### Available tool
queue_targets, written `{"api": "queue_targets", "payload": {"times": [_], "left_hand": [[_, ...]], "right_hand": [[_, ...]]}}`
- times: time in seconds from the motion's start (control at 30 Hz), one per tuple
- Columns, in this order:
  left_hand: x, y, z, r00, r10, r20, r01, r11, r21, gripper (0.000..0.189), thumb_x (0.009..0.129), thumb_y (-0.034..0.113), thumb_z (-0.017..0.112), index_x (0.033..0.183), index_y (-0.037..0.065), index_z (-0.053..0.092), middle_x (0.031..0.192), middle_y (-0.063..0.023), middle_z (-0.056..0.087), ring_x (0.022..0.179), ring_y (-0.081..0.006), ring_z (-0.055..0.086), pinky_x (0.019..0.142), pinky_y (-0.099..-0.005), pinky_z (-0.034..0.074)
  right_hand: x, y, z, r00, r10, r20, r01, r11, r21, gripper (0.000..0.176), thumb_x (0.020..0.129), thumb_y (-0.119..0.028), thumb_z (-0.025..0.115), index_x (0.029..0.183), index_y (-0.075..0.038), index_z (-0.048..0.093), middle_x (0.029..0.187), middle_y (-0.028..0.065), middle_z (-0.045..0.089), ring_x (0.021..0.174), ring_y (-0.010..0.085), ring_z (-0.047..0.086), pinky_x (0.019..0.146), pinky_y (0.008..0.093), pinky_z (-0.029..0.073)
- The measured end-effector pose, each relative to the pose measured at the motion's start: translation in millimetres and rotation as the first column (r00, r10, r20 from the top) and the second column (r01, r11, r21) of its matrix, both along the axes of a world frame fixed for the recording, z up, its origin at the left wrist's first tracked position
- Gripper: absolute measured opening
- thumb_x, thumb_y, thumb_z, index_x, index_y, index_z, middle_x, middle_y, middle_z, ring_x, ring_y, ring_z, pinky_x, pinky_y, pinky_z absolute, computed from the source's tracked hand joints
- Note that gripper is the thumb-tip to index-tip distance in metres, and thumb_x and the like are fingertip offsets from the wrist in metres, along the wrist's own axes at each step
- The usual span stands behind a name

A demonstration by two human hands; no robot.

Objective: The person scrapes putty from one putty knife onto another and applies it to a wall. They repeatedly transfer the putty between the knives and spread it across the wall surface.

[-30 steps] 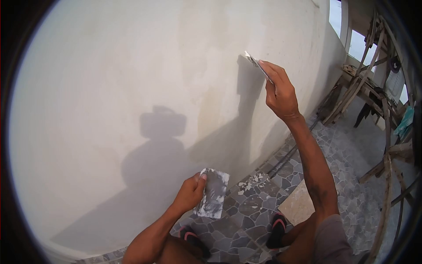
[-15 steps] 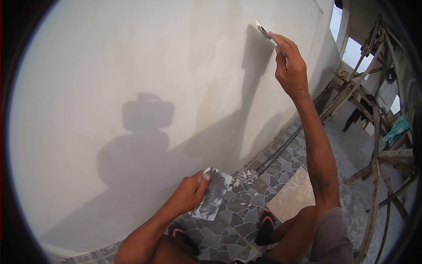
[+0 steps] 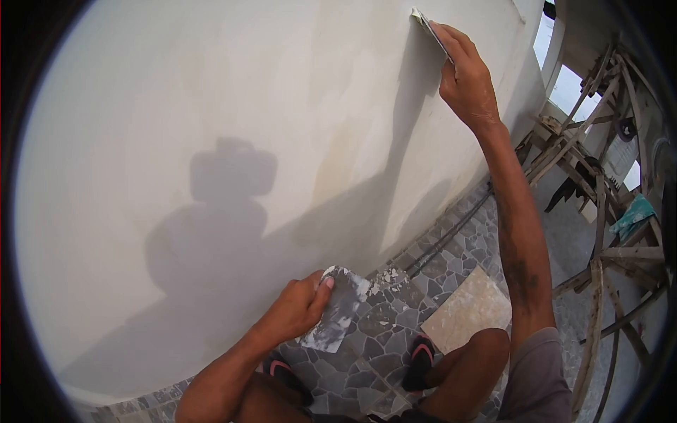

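Observation:
My right hand [image 3: 471, 88] is raised high and closed around a thin putty knife [image 3: 433, 34], seen nearly edge-on. A dab of pale putty [image 3: 416, 14] shows at its tip, right at the off-white wall [image 3: 261, 77]. Lower down, my left hand [image 3: 300, 310] grips a flat grey plate [image 3: 341, 310] smeared with white putty, its thumb lying on top and its other fingers hidden beneath. Damp-looking tan patches [image 3: 335, 166] mark the wall between the two hands.
White crumbs [image 3: 391, 280] lie on the stone-patterned floor [image 3: 381, 321] by the wall. A beige tile [image 3: 469, 310] rests near my right foot. Wooden trestles [image 3: 599, 204] with a teal cloth [image 3: 633, 217] stand on the right. A dark pipe [image 3: 451, 236] runs along the wall's base.
My right hand has moved up along the wall with the putty knife, whose blade now shows more edge-on. My left hand and its plate have barely shifted.

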State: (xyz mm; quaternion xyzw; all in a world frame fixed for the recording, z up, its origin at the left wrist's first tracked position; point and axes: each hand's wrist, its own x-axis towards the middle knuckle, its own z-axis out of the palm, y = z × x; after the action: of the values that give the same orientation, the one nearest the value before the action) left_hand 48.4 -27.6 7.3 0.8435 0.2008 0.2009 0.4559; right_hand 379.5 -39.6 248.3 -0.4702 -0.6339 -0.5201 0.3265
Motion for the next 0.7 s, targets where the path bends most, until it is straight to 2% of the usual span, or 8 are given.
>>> {"api": "queue_targets", "payload": {"times": [0.17, 0.33, 0.47, 0.7], "left_hand": [[-4, -3, 8, 0.999, 0.03, -0.034, -0.032, 0.999, -0.036, 0.034, 0.106, 0.026, 0.044, 0.099, -0.006, 0.055, 0.064, -0.0263, 0.057, 0.061, -0.0461, 0.056, 0.063, -0.0509, 0.043], [-5, -3, 8, 0.998, 0.027, -0.054, -0.029, 0.998, -0.049, 0.035, 0.106, 0.026, 0.042, 0.099, -0.006, 0.055, 0.064, -0.0265, 0.056, 0.061, -0.0463, 0.056, 0.063, -0.0512, 0.042], [-5, -4, 13, 0.998, 0.006, -0.064, -0.009, 0.998, -0.058, 0.034, 0.106, 0.026, 0.042, 0.099, -0.005, 0.055, 0.064, -0.0269, 0.056, 0.063, -0.0469, 0.055, 0.064, -0.0517, 0.041], [-2, 0, 19, 0.998, -0.013, -0.056, 0.009, 0.998, -0.063, 0.033, 0.106, 0.024, 0.042, 0.098, -0.005, 0.055, 0.064, -0.0272, 0.055, 0.063, -0.0467, 0.055, 0.064, -0.0509, 0.042]], "right_hand": [[-1, 4, -7, 0.998, -0.06, -0.006, 0.06, 0.998, 0.007, 0.061, 0.086, 0.012, 0.048, 0.141, -0.014, 0.055, 0.134, 0.0104, 0.058, 0.12, 0.0296, 0.061, 0.104, 0.0386, 0.052], [-7, 10, -36, 0.997, -0.068, -0.043, 0.069, 0.997, 0.018, 0.068, 0.082, 0.015, 0.051, 0.143, -0.014, 0.054, 0.132, 0.0113, 0.058, 0.121, 0.0291, 0.061, 0.102, 0.0367, 0.054], [-15, 19, -75, 0.997, 0.039, -0.07, -0.038, 0.999, 0.027, 0.064, 0.075, 0.02, 0.054, 0.134, -0.002, 0.058, 0.128, 0.0137, 0.059, 0.121, 0.0319, 0.056, 0.103, 0.0401, 0.049], [-32, 30, -143, 0.991, 0.075, -0.11, -0.072, 0.997, 0.034, 0.064, 0.07, 0.022, 0.054, 0.131, 0.005, 0.059, 0.125, 0.0186, 0.059, 0.121, 0.0347, 0.056, 0.101, 0.0435, 0.047]]}}
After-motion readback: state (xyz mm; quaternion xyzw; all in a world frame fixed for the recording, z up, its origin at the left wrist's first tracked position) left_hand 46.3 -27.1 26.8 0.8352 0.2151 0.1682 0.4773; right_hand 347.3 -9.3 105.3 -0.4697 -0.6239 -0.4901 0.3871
